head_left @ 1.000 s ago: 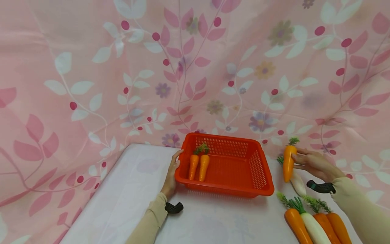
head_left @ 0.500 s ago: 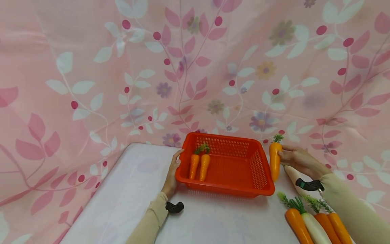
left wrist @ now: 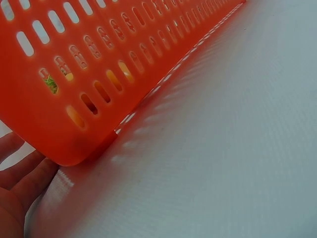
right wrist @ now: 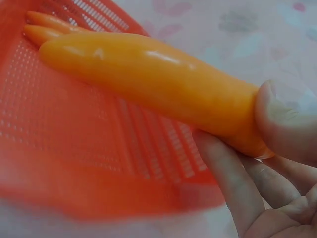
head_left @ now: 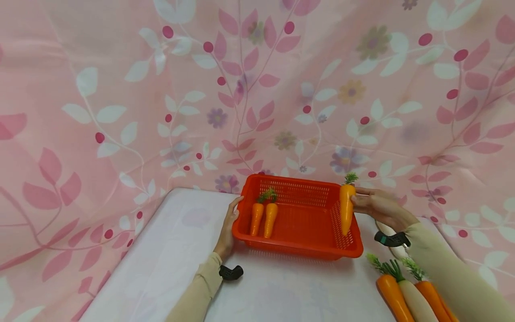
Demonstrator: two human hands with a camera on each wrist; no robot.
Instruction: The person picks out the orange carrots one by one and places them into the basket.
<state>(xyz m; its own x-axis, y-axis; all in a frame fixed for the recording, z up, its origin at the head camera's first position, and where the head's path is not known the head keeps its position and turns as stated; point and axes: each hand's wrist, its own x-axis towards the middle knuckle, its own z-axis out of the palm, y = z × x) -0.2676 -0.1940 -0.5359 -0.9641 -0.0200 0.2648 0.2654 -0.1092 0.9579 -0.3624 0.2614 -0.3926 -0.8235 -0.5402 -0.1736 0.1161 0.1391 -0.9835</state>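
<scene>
My right hand (head_left: 382, 206) pinches an orange carrot (head_left: 347, 208) near its leafy top, thumb on one side and fingers on the other. The carrot hangs tip down over the right end of the red plastic basket (head_left: 297, 247). In the right wrist view this carrot (right wrist: 148, 79) points toward the basket's far end. My left hand (head_left: 227, 228) rests against the basket's left side, its fingertips at the rim. Fairly straight fingers (left wrist: 34, 178) touch the outer wall in the left wrist view. Inside the basket, two carrots (head_left: 263, 220) lie side by side at the left.
Right of the basket, a white radish (head_left: 412, 297) lies among carrots (head_left: 392, 293) at the table's near right. Another white radish (head_left: 398, 252) is partly hidden behind my right wrist. A pink floral cloth (head_left: 257, 89) hangs behind the white-covered table (head_left: 161, 250).
My right hand has carried the carrot leftward from beside the white radish, past the basket's right rim, to above its right end. The left hand stays at the basket's left side.
</scene>
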